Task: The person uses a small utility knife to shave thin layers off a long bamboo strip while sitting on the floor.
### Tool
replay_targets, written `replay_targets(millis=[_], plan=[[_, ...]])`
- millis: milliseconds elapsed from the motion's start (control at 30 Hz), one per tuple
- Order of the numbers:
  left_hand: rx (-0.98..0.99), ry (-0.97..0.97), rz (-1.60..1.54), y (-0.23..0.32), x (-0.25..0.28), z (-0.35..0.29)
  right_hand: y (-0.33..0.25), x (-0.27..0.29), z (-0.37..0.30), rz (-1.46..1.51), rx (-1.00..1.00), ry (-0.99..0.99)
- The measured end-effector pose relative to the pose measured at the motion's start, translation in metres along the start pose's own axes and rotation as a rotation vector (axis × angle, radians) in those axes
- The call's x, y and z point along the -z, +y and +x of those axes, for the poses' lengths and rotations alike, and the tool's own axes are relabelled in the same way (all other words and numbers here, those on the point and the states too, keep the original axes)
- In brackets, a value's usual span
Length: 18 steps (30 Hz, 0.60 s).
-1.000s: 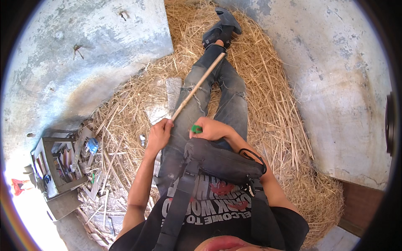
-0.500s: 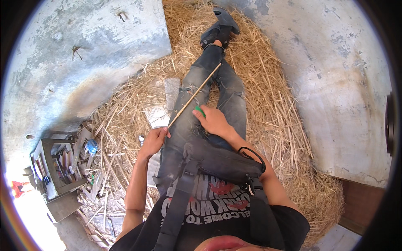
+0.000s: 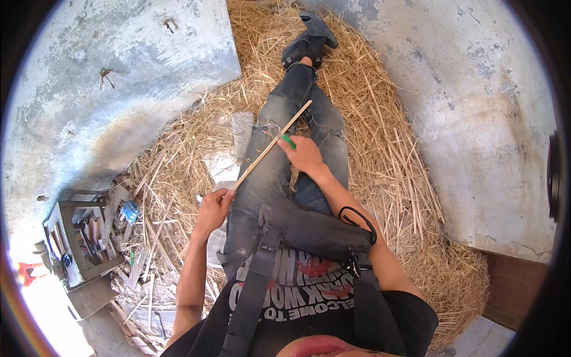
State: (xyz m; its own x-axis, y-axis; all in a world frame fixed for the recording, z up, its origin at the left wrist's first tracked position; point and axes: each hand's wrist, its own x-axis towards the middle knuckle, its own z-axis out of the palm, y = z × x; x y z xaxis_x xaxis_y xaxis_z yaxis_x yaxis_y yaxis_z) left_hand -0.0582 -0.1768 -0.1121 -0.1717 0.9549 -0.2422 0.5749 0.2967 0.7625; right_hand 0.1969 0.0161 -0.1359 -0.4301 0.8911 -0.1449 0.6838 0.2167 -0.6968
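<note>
A thin bamboo strip (image 3: 257,160) slants across my jeans (image 3: 269,116), its far end near my knees. My left hand (image 3: 215,208) is closed, pinching the strip's near end by my left thigh. In my closed right hand (image 3: 306,156) is a small green-handled tool (image 3: 288,141), apparently a knife. It meets the strip a little past the middle. Its blade can barely be made out against the strip and the jeans.
Straw (image 3: 380,149) covers the floor around my outstretched legs. Worn grey walls (image 3: 148,53) rise on both sides. At the left stands a wooden box (image 3: 89,271) with odds and ends inside, a crumpled blue plastic piece (image 3: 129,210) beside it. A black bag (image 3: 315,229) lies across my waist.
My right hand with the green-handled tool has moved forward and now meets the strip. My left hand has drawn slightly back toward me, and the strip's far end has come nearer.
</note>
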Motion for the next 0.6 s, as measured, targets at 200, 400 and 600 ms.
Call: replay_targets(millis=[200,400,600], plan=[[-0.005,0.023,-0.045,-0.001,-0.001,-0.005,-0.031,-0.008,-0.021,-0.100,0.078,-0.184],[0.012,-0.047,-0.024,-0.011,0.007,-0.009,0.020,0.023,0.017,-0.023,-0.084,-0.012],[0.069,-0.121,-0.135,-0.020,0.007,-0.009,-0.029,-0.007,-0.018,-0.088,0.055,-0.162]])
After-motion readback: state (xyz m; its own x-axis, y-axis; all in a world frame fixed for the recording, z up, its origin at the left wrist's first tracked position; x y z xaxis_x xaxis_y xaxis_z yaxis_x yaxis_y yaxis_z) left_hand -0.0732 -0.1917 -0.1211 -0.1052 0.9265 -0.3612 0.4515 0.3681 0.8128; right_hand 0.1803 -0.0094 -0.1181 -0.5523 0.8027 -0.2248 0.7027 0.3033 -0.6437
